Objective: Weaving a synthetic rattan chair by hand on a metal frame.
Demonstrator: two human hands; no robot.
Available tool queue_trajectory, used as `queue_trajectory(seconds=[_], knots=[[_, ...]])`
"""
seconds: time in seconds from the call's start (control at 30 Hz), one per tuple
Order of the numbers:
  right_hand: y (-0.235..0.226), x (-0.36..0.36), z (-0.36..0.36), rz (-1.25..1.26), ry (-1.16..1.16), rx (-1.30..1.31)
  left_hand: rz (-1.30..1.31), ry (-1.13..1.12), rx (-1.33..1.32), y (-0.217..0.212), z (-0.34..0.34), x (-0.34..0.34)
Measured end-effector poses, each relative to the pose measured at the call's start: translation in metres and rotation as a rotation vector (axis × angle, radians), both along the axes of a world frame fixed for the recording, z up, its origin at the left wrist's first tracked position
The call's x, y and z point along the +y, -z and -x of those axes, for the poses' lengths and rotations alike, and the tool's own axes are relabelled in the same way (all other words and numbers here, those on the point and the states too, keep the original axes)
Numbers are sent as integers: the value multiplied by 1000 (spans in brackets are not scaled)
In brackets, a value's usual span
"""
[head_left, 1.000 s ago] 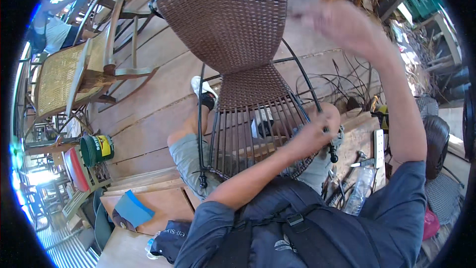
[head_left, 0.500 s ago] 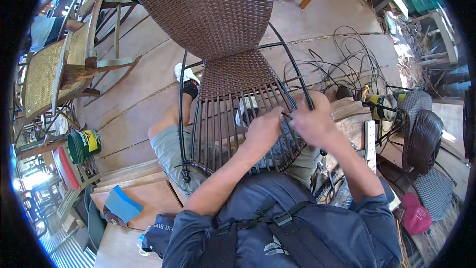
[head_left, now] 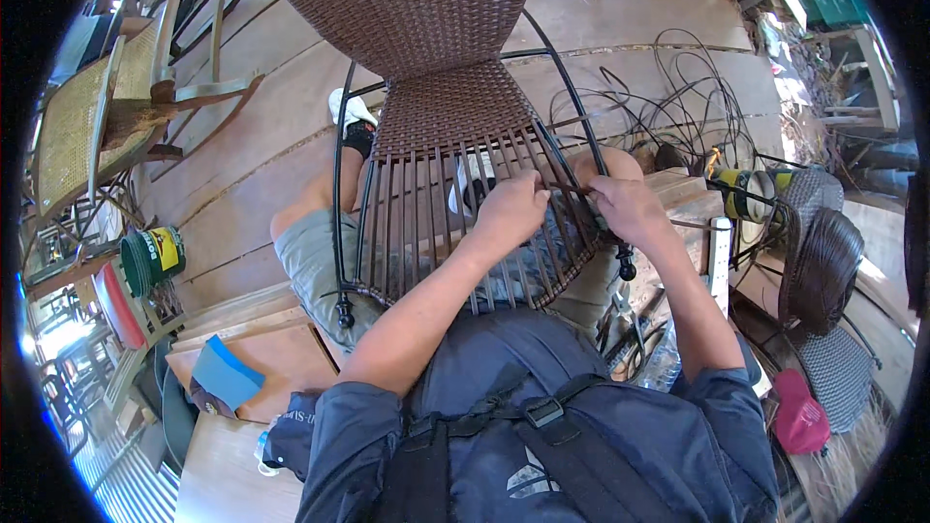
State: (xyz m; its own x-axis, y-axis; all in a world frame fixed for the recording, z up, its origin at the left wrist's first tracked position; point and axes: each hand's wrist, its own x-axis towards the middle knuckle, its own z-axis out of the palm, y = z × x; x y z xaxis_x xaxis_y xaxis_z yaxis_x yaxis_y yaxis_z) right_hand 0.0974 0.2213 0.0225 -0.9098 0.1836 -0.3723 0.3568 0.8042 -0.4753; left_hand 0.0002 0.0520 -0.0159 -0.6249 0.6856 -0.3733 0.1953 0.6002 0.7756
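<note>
Both forearms [head_left: 417, 320] angle inward, left hand [head_left: 513, 209] and right hand [head_left: 630, 209] nearly closed, pinching a strand [head_left: 566, 187] between them over the chair [head_left: 450, 114], whose near end lies across the thighs [head_left: 325, 254]. The bucket's [head_left: 138, 267] yellow label [head_left: 167, 250] has dark lettering; the bag [head_left: 644, 446] bears a white logo [head_left: 529, 480].

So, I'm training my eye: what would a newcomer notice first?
The brown woven chair fills the top and middle, its bare strands spreading below. The left hand and right hand sit close together over its right side. A blue pad at lower left and a pink item at lower right stand out.
</note>
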Motion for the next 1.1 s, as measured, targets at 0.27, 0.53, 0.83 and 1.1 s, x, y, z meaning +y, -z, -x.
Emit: queue_trajectory(seconds=[0.27, 0.53, 0.83, 1.1], knots=[[-30, 60, -38, 126, -9, -12, 273, -19, 180, -19, 5, -39], [-108, 63, -31, 198, -41, -241, 314, -63, 153, -40, -39, -23], [-60, 80, -41, 307, -78, -125, 445, -229, -175, -35, -33, -10], [-41, 80, -32, 311, -78, -172, 477, -108, 203, -37, -30, -38]])
